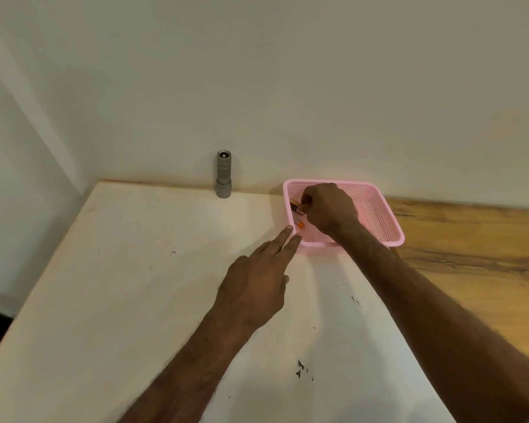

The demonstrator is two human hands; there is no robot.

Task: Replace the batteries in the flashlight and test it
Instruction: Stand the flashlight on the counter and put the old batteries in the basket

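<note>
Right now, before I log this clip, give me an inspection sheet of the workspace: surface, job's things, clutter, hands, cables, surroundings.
Surface: pale sheet with dark specks, laid over a wooden tabletop.
Job's things: silver flashlight upright by the wall; batteries in the pink basket.
Clutter: nothing seen.
Hands: left hand has two straight fingers touching the basket's near corner; right hand is inside the basket, pinching a battery.
Cables: nothing seen.
Surroundings: plain white wall only.
</note>
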